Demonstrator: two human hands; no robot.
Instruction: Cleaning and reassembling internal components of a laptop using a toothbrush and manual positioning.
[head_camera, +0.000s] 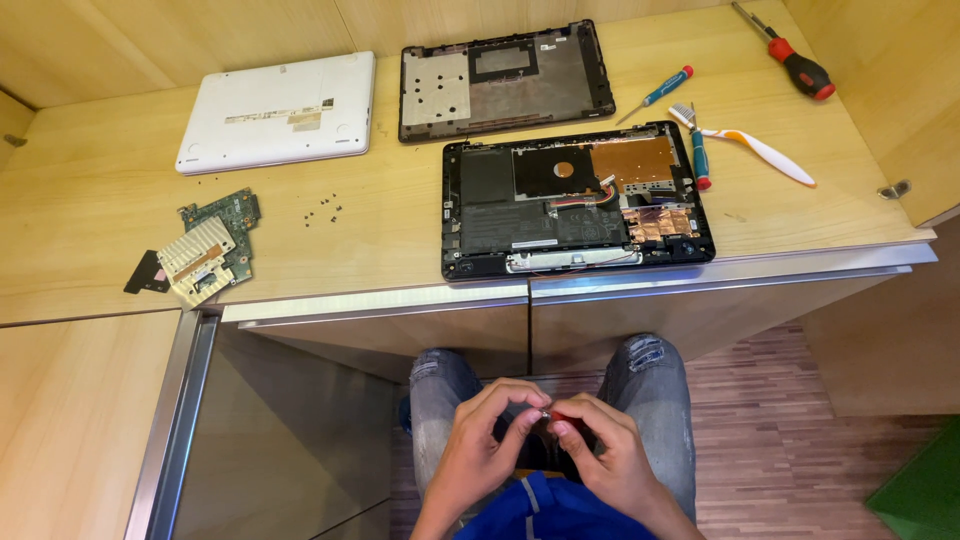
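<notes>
Both my hands are held together low over my lap, below the counter edge. My left hand (487, 445) and my right hand (600, 448) pinch a small object with a red part and a tiny metal tip (550, 413) between their fingertips; what it is I cannot tell. On the wooden counter (380, 250) above them lies an opened black laptop base (575, 200) showing copper foil, a dark battery area and wires. Neither hand touches the laptop.
A detached black bottom cover (503, 80) and a white closed laptop (280, 112) lie at the back. A green circuit board with a metal heatsink (210, 250) sits left, several loose screws (322, 210) near it. Screwdrivers (798, 65) (660, 92) (699, 158) and a toothbrush (755, 150) lie right.
</notes>
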